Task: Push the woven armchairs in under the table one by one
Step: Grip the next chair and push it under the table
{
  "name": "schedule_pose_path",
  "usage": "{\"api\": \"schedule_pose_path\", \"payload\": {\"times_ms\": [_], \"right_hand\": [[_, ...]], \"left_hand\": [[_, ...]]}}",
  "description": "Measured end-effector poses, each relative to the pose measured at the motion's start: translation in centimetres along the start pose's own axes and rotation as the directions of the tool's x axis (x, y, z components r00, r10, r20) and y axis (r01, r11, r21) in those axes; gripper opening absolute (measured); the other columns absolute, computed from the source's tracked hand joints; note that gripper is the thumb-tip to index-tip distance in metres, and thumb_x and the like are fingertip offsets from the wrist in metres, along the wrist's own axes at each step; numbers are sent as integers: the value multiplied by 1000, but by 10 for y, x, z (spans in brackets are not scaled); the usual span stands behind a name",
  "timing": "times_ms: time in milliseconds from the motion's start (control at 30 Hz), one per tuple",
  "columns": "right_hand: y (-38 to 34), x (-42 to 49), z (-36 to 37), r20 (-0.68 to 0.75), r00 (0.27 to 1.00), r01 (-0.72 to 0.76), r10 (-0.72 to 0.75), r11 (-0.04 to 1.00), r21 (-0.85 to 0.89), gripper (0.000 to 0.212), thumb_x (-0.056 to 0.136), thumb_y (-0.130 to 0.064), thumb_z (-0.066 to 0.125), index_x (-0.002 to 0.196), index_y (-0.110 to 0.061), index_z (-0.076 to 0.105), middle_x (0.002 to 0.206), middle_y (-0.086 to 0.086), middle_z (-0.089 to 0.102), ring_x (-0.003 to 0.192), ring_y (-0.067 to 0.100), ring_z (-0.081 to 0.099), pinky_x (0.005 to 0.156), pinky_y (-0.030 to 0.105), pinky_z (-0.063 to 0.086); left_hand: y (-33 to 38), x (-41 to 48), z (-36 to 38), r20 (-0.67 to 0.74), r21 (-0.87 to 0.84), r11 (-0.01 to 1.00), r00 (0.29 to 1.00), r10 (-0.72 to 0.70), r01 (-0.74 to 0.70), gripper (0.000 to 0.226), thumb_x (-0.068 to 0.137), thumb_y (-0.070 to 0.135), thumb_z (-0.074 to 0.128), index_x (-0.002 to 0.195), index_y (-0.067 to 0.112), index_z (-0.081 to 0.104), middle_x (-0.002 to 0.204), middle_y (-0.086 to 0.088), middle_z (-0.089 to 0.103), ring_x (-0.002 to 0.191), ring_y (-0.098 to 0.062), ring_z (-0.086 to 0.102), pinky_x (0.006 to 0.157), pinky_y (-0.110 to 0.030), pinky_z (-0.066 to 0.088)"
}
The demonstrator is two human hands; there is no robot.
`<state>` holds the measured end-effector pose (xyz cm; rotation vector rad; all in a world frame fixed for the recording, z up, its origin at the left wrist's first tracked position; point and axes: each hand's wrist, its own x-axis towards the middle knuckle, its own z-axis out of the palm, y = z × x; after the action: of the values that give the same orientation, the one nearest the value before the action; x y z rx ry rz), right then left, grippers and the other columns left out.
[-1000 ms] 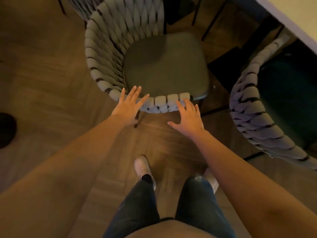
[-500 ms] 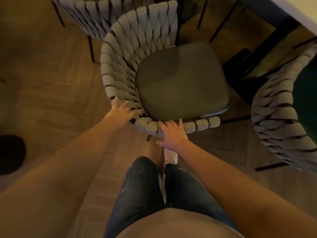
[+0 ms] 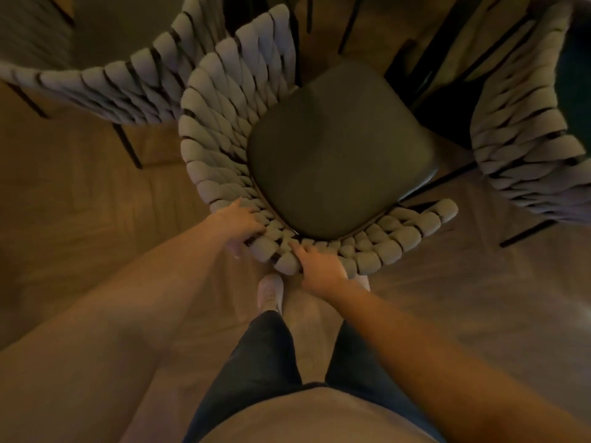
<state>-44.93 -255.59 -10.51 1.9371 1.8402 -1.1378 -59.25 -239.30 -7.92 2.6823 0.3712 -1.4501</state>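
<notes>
Wood floor point(image 3: 96, 203), dim and blurred. We have the middle armchair point(image 3: 335, 148) skewed between the left-hand chair point(image 3: 105, 87) and the right-hand chair point(image 3: 527, 148). Pushed crooked, it may clip either. Our left hand point(image 3: 238, 223) grips its woven back. Our right hand point(image 3: 319, 266) lies over the rim, curl unclear.

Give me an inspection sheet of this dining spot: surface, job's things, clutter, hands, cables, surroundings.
Surface: wooden herringbone floor.
Job's things: middle grey woven-rope armchair with dark seat cushion; second grey woven armchair to its left, third grey woven armchair to its right.
Clutter: nothing seen.
Hands: left hand grips the middle armchair's back rim; right hand lies on the rim, grip unclear.
Cables: nothing seen.
Surroundings: thin black metal legs beyond the seat; person's white shoe just behind the backrest; picture dim and blurred.
</notes>
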Motion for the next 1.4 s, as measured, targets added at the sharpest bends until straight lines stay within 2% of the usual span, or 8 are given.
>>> {"api": "schedule_pose_path", "payload": {"times_ms": [133,333,533,667,800,1133,1267,1400], "right_hand": [[-4,9,-1,-1,996,-86,86,996,11,65,95,-20,50,150,-39,21,125,7,58,104,27,60,87,40,53],[22,18,-22,-55,990,-131,129,991,-37,55,98,-24,45,146,-44,29,128,5,58,108,26,58,87,37,47],[72,25,-66,-128,973,-214,192,958,-190,43,95,-25,53,136,-34,45,120,1,60,110,23,54,93,39,38],[111,40,-94,-135,968,-240,211,933,-267,32,93,-31,54,125,-32,54,115,0,62,108,22,55,96,39,38],[151,48,-125,-126,974,-219,186,916,-337,26,94,-30,52,120,-29,58,113,0,62,107,21,56,97,37,36],[205,63,-177,-88,984,-178,156,913,-368,28,95,-28,51,122,-31,58,121,-1,59,117,21,50,104,39,33],[214,67,-187,-107,974,-225,198,875,-428,30,97,-21,48,122,-30,60,120,1,59,123,27,45,116,60,3],[214,67,-183,-141,962,-271,232,853,-446,37,96,-22,48,131,-33,56,132,1,51,131,29,36,114,64,-6]], "left_hand": [[-17,-1,-2,13,-15,1000,1000,6,-6,57,87,29,62,140,30,40,137,2,50,129,-26,43,108,-57,28],[-24,13,-20,-60,-71,997,998,29,-33,50,88,27,54,137,33,42,126,0,56,113,-26,54,93,-49,40],[-23,44,-56,-190,-152,988,982,11,-41,51,88,37,55,137,30,41,120,0,59,104,-24,58,74,-37,40],[-35,60,-78,-243,-220,975,966,-87,32,63,88,48,56,144,28,36,132,0,55,115,-23,55,90,-39,42],[-52,78,-100,-141,-283,950,974,-175,130,76,83,60,58,147,28,31,136,1,51,120,-24,51,100,-44,36],[-52,114,-137,-244,-442,897,959,-142,20,48,82,55,60,124,33,51,112,4,62,93,-17,56,73,-32,42],[-60,126,-147,-268,-476,877,961,-74,-66,44,81,56,62,117,33,55,107,5,63,84,-14,52,67,-27,38],[-69,128,-149,-229,-457,879,973,30,-135,62,79,63,64,129,30,52,120,2,59,105,-20,55,76,-28,42]]}}
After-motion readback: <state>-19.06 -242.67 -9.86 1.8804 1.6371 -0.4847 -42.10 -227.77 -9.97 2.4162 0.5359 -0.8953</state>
